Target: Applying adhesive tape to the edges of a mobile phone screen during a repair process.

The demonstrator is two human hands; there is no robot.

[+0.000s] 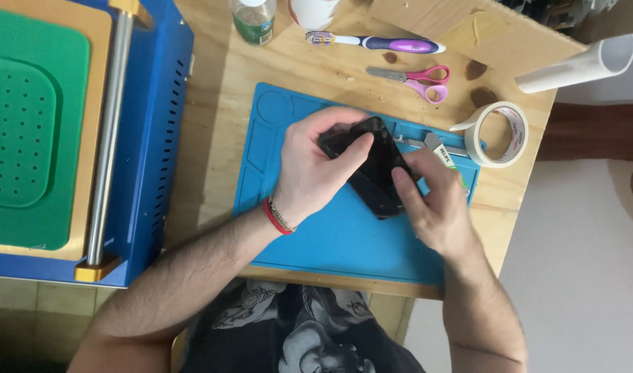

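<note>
While both hands grip it, the phone (373,169) slants upper-left to lower-right.

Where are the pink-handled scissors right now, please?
In the head view, the scissors lie on the wooden table, just below the toothbrush and left of the tape roll.

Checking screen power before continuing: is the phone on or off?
Apparently off: the phone, held by the left hand and right hand, shows a uniformly black glass face, no lit image.
</note>
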